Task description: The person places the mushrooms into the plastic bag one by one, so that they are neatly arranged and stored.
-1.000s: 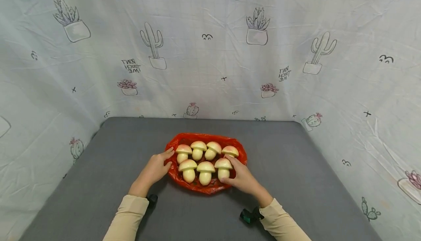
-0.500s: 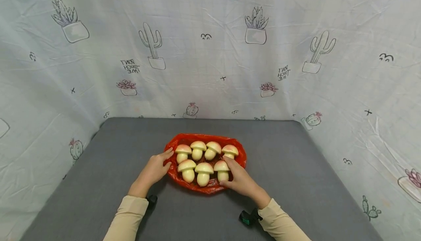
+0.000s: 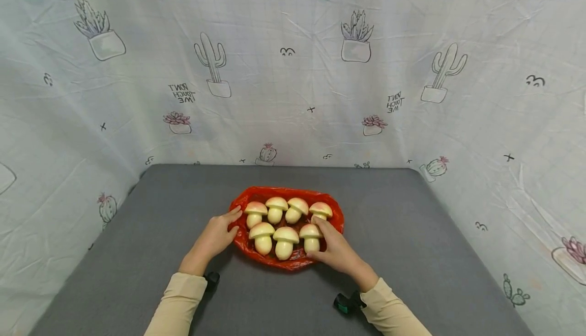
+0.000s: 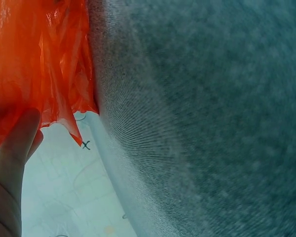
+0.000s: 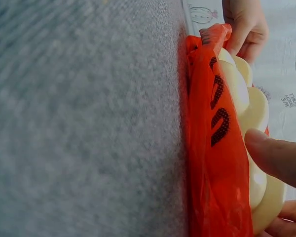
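Observation:
Several pale yellow toy-like mushrooms with pinkish caps lie in two rows in a red plastic bag (image 3: 288, 266), whose edges are spread out like a shallow tray. At the bag's left end, my left hand (image 3: 218, 233) grips the rim, its thumb outside and fingertips over the edge. My right hand (image 3: 338, 248) holds the front right mushroom (image 3: 312, 238), thumb near the stem's foot and fingers by the cap. Beside that one lies the front middle mushroom (image 3: 286, 242). The right wrist view shows the thumb (image 5: 274, 155) over the pale mushrooms, with black print on the bag's side.
Under the bag is a dark grey table (image 3: 183, 198). Behind and at both sides hangs a pale curtain (image 3: 293, 81) printed with potted cacti. Each wrist carries a small black device, such as the one by the right cuff (image 3: 348, 303).
The front right mushroom has come slightly lower in the head view, with my right hand round it. The front middle mushroom has shifted slightly left. My left hand has stayed at the rim.

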`<state>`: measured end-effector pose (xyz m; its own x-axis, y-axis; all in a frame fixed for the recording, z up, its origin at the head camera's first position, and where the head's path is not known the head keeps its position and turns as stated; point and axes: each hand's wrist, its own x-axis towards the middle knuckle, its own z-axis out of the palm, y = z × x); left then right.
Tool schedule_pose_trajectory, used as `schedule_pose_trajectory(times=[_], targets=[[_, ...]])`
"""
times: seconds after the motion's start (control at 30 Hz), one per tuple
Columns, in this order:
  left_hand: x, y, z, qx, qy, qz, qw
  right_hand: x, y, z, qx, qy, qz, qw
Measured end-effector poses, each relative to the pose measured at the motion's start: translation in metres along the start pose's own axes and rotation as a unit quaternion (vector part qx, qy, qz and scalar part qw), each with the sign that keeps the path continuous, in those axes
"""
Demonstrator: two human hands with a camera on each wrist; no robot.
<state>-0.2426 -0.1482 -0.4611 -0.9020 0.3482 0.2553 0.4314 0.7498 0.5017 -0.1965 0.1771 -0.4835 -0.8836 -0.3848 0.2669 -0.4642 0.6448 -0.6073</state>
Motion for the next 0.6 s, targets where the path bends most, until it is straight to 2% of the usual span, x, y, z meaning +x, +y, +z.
schedule_pose_trajectory(times=[0.23,0.4,0.5,0.6], targets=[[-0.001,0.000,-0.001,0.005,0.003,-0.002,1.0000,0.000,-0.002,-0.006,0.024,0.011,0.019,0.9995],[-0.002,0.001,-0.002,0.001,0.007,-0.003,1.0000,0.000,-0.001,-0.014,0.030,0.043,0.013,0.9985],[-0.003,0.000,-0.003,-0.025,0.010,0.002,0.9996,0.000,0.002,-0.023,0.044,0.065,0.007,0.9969],[-0.005,-0.002,-0.006,-0.064,0.022,0.017,0.9976,0.000,0.008,-0.037,0.079,0.088,0.011,0.9929]])
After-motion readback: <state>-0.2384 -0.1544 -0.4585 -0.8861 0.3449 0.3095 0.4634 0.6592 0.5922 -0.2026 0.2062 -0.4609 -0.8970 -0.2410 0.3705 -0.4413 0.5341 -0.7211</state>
